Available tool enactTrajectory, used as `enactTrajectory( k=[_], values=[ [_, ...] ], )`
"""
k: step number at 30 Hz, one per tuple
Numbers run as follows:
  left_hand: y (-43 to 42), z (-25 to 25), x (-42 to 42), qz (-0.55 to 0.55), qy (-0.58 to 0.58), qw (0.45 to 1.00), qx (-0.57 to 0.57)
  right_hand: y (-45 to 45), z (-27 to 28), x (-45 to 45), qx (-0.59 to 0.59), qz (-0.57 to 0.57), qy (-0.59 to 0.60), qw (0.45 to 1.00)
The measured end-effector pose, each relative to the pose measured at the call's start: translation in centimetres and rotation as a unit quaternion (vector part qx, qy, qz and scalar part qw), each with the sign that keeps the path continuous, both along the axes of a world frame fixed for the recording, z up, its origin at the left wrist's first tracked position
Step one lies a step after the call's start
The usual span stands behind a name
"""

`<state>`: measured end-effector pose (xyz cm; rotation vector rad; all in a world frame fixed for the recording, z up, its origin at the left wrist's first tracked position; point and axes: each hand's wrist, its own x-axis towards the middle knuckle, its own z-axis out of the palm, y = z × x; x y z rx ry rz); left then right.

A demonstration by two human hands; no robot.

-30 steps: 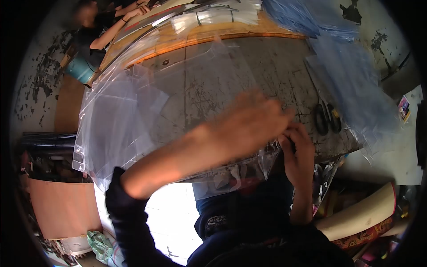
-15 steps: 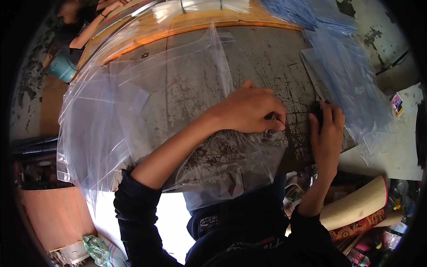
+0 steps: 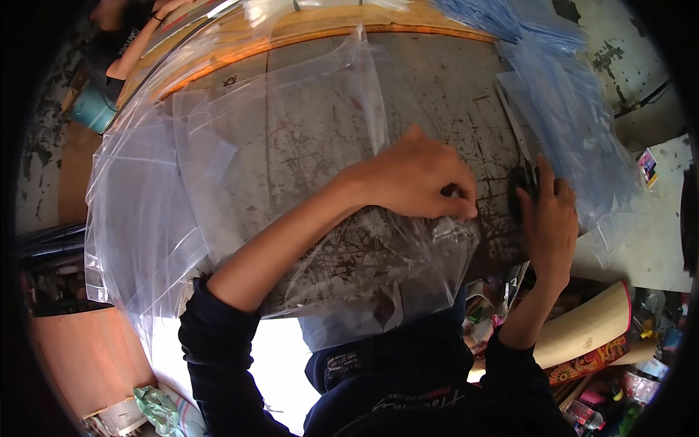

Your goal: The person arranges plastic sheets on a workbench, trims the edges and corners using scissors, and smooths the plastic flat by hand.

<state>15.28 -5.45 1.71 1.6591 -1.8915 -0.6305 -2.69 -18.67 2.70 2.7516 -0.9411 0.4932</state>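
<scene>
My left hand (image 3: 426, 178) is closed in a pinch on a clear plastic sheet (image 3: 415, 291), gathered and creased below the fingertips. The sheet drapes over the table's near edge toward my lap. At the right, a pair of scissors (image 3: 515, 120) with black handles lies on the table, blades pointing away from me. My right hand (image 3: 550, 218) is beside the handles, its fingers apart and the thumb at the handle's edge. More clear plastic sheeting (image 3: 138, 197) spreads across the table's left side.
A pile of bluish plastic sheets (image 3: 568, 124) lies along the table's right edge. The scratched table (image 3: 313, 138) has a wooden board (image 3: 328, 25) at its far side. Another person's arm (image 3: 135, 54) is at the upper left, near a teal bucket (image 3: 93, 108). A rolled mat (image 3: 582, 328) lies lower right.
My right hand has shifted right and its fingers have spread from the scissors' handles. My left hand has moved slightly right, still pinching the plastic sheet.
</scene>
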Motion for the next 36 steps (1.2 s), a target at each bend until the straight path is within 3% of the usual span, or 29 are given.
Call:
enactTrajectory(
  k=[2, 4, 5, 6, 7, 9, 10, 11, 13, 15, 17, 21, 27, 36],
  values=[
    [0.0, -0.1, -0.2, -0.025, 0.013, 1.000, -0.013, -0.3, 0.0, -0.4, 0.001, -0.026, 0.031, 0.999],
    [0.1, -0.2, -0.6, -0.051, 0.028, 0.998, -0.024, -1.2, 0.3, -1.8, 0.107, 0.032, 0.009, 0.994],
    [0.1, -0.3, -0.8, -0.044, 0.038, 0.998, -0.040, -1.4, 0.6, -2.7, 0.107, 0.031, 0.012, 0.994],
    [0.1, -0.5, -0.9, -0.037, 0.049, 0.997, -0.056, -1.5, 1.2, -3.9, 0.347, 0.052, -0.078, 0.933],
    [-0.1, -0.7, -0.9, -0.038, 0.054, 0.996, -0.057, -1.3, 1.6, -5.0, 0.562, 0.067, -0.163, 0.808],
    [-0.6, -1.2, -0.7, -0.031, 0.184, 0.982, -0.042, -0.4, 0.7, -7.0, 0.572, 0.104, -0.217, 0.784],
    [-0.6, -1.3, -0.7, -0.030, 0.188, 0.981, -0.044, 0.1, 0.4, -8.1, 0.581, 0.142, -0.271, 0.754],
    [-0.6, -1.2, -0.7, -0.023, 0.186, 0.980, -0.064, 0.9, 0.4, -9.2, 0.674, 0.158, -0.302, 0.655],
    [-0.5, -0.9, -0.8, -0.015, 0.188, 0.979, -0.083, 2.9, -0.3, -10.8, 0.764, 0.038, -0.326, 0.556],
    [-0.5, -0.5, -0.8, 0.002, 0.190, 0.981, -0.049, 4.4, -2.0, -12.6, 0.744, 0.116, -0.280, 0.596],
    [-0.6, -1.0, -0.7, 0.007, 0.203, 0.977, -0.060, 6.7, -1.2, -13.0, 0.801, -0.028, -0.279, 0.528],
    [-0.7, -1.1, -0.7, 0.019, 0.222, 0.972, -0.079, 7.2, -1.6, -13.5, 0.806, -0.043, -0.142, 0.574],
    [-0.7, -1.1, -0.9, 0.026, 0.210, 0.974, -0.082, 7.0, -1.7, -12.7, 0.741, -0.011, -0.113, 0.662],
    [-0.7, -1.2, -0.9, 0.037, 0.184, 0.978, -0.090, 7.0, -1.2, -11.8, 0.721, -0.008, -0.100, 0.686]
  ],
)
